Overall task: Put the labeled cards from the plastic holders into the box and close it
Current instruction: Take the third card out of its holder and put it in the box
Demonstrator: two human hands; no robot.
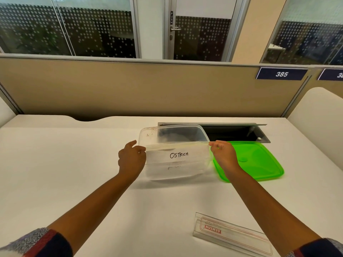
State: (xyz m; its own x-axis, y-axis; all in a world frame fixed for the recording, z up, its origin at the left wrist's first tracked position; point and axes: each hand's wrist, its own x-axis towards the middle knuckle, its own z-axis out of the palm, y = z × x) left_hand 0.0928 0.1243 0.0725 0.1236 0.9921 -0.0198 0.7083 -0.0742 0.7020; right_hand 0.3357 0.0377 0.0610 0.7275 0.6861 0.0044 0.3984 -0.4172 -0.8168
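Two bare forearms enter from the lower corners, uncovered from sleeve edge to wrist. Left hand (132, 160) and right hand (223, 154): no rings, watch or bands visible. Pushed-up patterned fabric left sleeve (35, 243): grey-and-white speckled print, a dark red band, then dark navy at the cuff edge. Matching patterned right sleeve (319, 248): dark navy, a red strip and grey speckle, mostly cut off by the frame.
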